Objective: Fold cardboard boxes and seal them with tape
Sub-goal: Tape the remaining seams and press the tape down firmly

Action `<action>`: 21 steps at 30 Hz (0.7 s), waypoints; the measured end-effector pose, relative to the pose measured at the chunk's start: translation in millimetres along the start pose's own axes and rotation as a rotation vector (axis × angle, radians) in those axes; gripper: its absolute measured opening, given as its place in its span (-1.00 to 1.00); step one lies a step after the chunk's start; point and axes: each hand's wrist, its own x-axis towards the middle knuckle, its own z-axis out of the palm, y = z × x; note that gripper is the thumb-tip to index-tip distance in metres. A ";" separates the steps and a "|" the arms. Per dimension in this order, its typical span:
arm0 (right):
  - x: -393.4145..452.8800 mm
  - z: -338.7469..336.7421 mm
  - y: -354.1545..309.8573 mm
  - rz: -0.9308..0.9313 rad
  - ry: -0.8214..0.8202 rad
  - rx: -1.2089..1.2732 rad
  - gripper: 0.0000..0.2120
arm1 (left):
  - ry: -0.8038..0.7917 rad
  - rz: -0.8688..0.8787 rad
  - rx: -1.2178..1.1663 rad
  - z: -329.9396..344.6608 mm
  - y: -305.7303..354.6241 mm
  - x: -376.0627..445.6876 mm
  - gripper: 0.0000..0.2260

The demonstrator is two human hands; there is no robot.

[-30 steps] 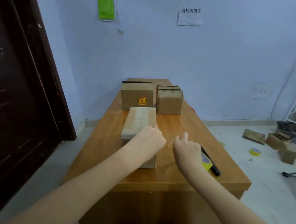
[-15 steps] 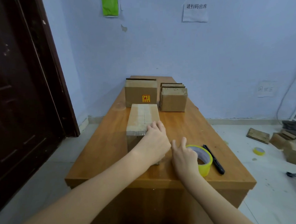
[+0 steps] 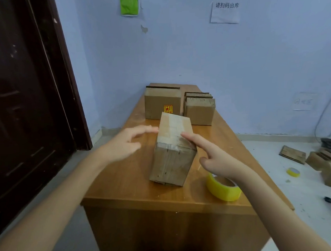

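Observation:
A long brown cardboard box stands on the wooden table, with clear tape along its top seam. My left hand hovers just left of the box top, fingers spread, fingertips at its edge. My right hand sits to the right, its index finger pressing the top right edge of the box near the front corner. A yellow tape roll lies flat on the table under my right wrist.
Two stacks of cardboard boxes stand at the table's far end by the blue wall. A dark door is at left. Cardboard pieces and a small tape roll lie on the floor at right.
My left hand has come off the box top and moved to its left side. My right hand has left the tape roll and reached up to the box edge. The box has turned slightly.

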 end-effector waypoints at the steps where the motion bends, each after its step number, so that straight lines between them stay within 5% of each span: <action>1: 0.7 1.2 3.7 -0.016 -0.033 0.026 -0.25 | -0.035 -0.009 0.013 3.5 -9.6 -2.0 -0.42; 7: -1.2 4.0 12.5 -0.119 0.067 0.224 -0.45 | 0.138 0.079 0.028 16.8 -24.3 -5.8 -0.69; 12: -6.6 -2.2 11.7 -0.171 0.030 0.192 -0.61 | 0.096 0.124 -0.084 28.4 -34.5 -12.8 -0.79; 21: -4.6 1.1 12.0 -0.185 0.101 0.172 -0.72 | 0.109 0.149 -0.080 25.5 -32.0 -18.7 -0.64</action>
